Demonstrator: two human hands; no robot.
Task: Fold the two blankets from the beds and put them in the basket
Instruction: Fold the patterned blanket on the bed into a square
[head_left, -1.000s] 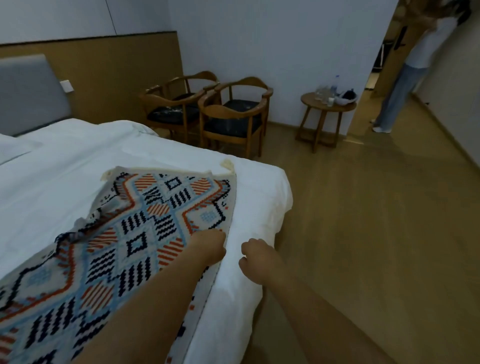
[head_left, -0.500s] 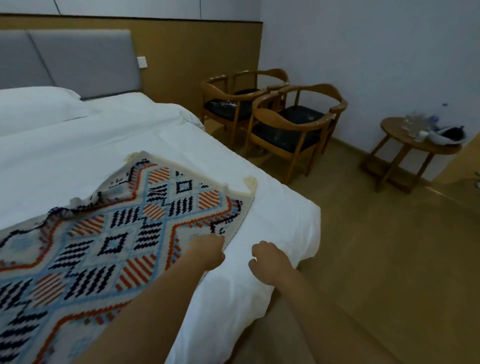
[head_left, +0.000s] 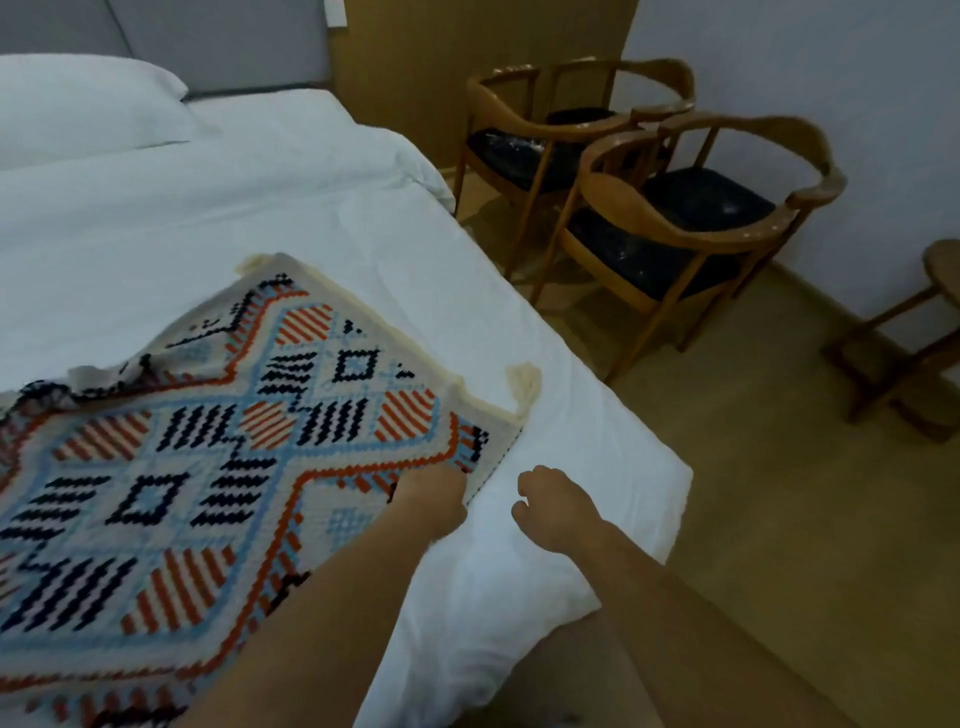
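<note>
Our left hand (head_left: 435, 500) lies on the near right edge of the patterned blanket (head_left: 208, 467), close to its corner. The fingers curl down over the hem and grip it, though the back of the hand hides the fingertips. Our right hand (head_left: 551, 508) is just beside it and not touching it, held over the bare white cover with the fingers curled into a loose fist and nothing in them. The blanket is spread flat across the foot of the bed (head_left: 291, 197), woven in navy, orange-red and pale blue diamonds on a cream ground. Its far left part is rumpled into a low ridge. A cream tassel (head_left: 524, 385) sticks out at the right corner, and a second shows at the far corner. A white pillow (head_left: 78, 104) lies at the head of the bed against a grey padded headboard (head_left: 218, 36), which is set on a wooden wall panel. Beside the bed, on the tan floor (head_left: 779, 545), two wooden armchairs with dark seats stand side by side. The nearer chair (head_left: 691, 228) is in front and the farther chair (head_left: 550, 130) is closer to the wall panel. At the right edge of the view we see part of a round wooden tabletop (head_left: 943, 270) on its legs.
</note>
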